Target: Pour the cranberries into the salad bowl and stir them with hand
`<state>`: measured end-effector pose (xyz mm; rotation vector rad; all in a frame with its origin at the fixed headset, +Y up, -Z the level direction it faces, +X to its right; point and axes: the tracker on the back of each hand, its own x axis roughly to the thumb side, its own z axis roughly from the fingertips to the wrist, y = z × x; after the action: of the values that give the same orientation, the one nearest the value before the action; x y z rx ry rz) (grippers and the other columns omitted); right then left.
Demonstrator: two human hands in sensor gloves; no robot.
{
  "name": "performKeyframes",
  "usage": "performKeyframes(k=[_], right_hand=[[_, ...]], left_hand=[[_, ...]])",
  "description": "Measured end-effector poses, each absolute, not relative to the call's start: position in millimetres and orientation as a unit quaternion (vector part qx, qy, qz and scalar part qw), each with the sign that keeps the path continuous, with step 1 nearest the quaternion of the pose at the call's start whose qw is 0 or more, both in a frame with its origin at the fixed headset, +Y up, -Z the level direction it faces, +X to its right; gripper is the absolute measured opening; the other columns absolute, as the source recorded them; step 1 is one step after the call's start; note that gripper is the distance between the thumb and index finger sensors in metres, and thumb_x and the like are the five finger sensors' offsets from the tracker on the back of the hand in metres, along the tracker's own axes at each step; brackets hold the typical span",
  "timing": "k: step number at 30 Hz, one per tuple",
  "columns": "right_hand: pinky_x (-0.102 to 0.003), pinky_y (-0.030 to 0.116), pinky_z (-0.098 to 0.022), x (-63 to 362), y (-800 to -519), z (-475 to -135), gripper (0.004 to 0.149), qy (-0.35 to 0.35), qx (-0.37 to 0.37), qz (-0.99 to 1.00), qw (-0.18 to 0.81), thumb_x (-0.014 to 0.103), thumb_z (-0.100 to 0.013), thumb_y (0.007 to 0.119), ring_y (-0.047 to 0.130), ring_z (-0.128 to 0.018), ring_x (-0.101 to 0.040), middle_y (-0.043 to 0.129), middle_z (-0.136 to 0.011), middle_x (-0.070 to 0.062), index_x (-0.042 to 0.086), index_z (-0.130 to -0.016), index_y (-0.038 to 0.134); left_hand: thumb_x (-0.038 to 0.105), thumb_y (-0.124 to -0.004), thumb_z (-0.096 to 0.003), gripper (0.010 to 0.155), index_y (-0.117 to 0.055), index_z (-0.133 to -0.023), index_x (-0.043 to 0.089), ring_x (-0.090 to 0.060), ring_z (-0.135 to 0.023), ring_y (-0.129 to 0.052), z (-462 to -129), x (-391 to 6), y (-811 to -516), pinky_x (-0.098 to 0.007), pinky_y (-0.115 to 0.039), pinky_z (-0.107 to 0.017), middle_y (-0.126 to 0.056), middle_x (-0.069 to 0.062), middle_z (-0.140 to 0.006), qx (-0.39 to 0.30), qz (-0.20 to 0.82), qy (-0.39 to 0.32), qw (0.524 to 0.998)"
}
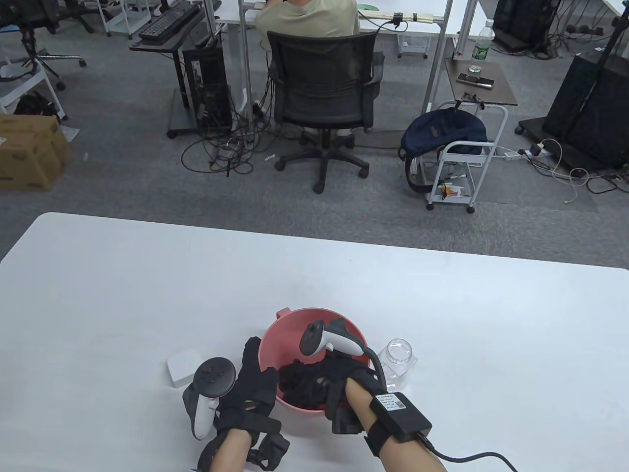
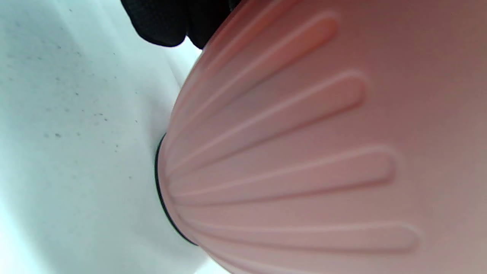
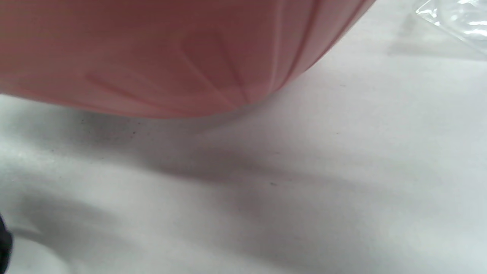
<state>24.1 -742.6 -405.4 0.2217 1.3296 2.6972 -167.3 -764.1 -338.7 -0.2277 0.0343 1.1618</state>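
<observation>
while the right hand [image 1: 319, 381] stirs inside the salad bowl [image 1: 339, 319] near the worktop's near edge, fingers hidden, keep the left hand [image 1: 253, 381] flat against its wall, sweeping slowly so cranberries stay in.

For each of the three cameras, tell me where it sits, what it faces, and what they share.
Table view: high, facing down and across the table; shows left hand against the pink bowl, right hand inside it, jar beside it.
Left wrist view: low, left of the bowl, facing its ribbed side; black glove fingertips at top.
Right wrist view: low, facing the bowl's underside; hardly any of the hand shows.
Shared: bowl and table in all; jar in two.
</observation>
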Motion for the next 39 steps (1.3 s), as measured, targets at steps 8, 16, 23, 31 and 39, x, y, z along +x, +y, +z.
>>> performKeyframes(k=[8, 16, 23, 31, 39], right_hand=[[-0.036, 0.055, -0.094, 24.3, -742.3, -403.7, 0.074, 0.444, 0.067, 0.892, 0.053, 0.085, -0.036, 0.069, 0.030, -0.122, 0.013, 0.036, -0.120, 0.055, 0.080, -0.098, 0.028], [-0.037, 0.049, -0.095, 24.1, -742.5, -402.8, 0.076, 0.448, 0.054, 0.891, 0.045, 0.085, -0.041, 0.065, 0.018, -0.124, 0.003, 0.012, -0.125, 0.035, 0.075, -0.103, 0.022], [-0.040, 0.049, -0.093, 24.7, -740.8, -404.5, 0.083, 0.448, 0.045, 0.891, 0.066, 0.083, -0.046, 0.064, 0.024, -0.123, -0.006, 0.010, -0.127, 0.024, 0.055, -0.111, 0.020], [-0.041, 0.052, -0.091, 26.6, -739.3, -407.2, 0.089, 0.449, 0.036, 0.888, 0.092, 0.080, -0.052, 0.064, 0.033, -0.120, -0.016, 0.016, -0.130, 0.009, 0.038, -0.115, 0.020], [-0.038, 0.064, -0.085, 28.5, -739.0, -407.6, 0.091, 0.446, 0.026, 0.889, 0.101, 0.078, -0.055, 0.065, 0.058, -0.110, -0.028, 0.026, -0.128, -0.006, 0.026, -0.117, 0.023]], left_hand=[[0.038, -0.061, -0.0597, 0.076, -0.010, -0.114, 0.025, -0.040, -0.110, -0.056, -338.5, -166.9, -764.3, -0.054, -0.059, -0.078, -0.037, -0.011, -0.123, -0.106, 0.546, 0.015, 0.831], [0.038, -0.061, -0.0597, 0.076, -0.010, -0.114, 0.025, -0.040, -0.110, -0.056, -338.3, -166.8, -764.7, -0.054, -0.059, -0.078, -0.037, -0.011, -0.123, -0.107, 0.547, 0.015, 0.830], [0.038, -0.061, -0.0599, 0.076, -0.010, -0.114, 0.025, -0.039, -0.110, -0.057, -338.7, -167.3, -764.9, -0.054, -0.059, -0.078, -0.037, -0.010, -0.124, -0.111, 0.551, 0.017, 0.827], [0.039, -0.061, -0.0601, 0.076, -0.010, -0.114, 0.025, -0.040, -0.110, -0.057, -339.3, -167.5, -764.6, -0.054, -0.059, -0.079, -0.037, -0.011, -0.124, -0.115, 0.553, 0.018, 0.825], [0.039, -0.061, -0.0601, 0.076, -0.010, -0.114, 0.025, -0.039, -0.110, -0.057, -339.7, -167.7, -764.5, -0.054, -0.059, -0.079, -0.037, -0.010, -0.124, -0.115, 0.553, 0.019, 0.825]])
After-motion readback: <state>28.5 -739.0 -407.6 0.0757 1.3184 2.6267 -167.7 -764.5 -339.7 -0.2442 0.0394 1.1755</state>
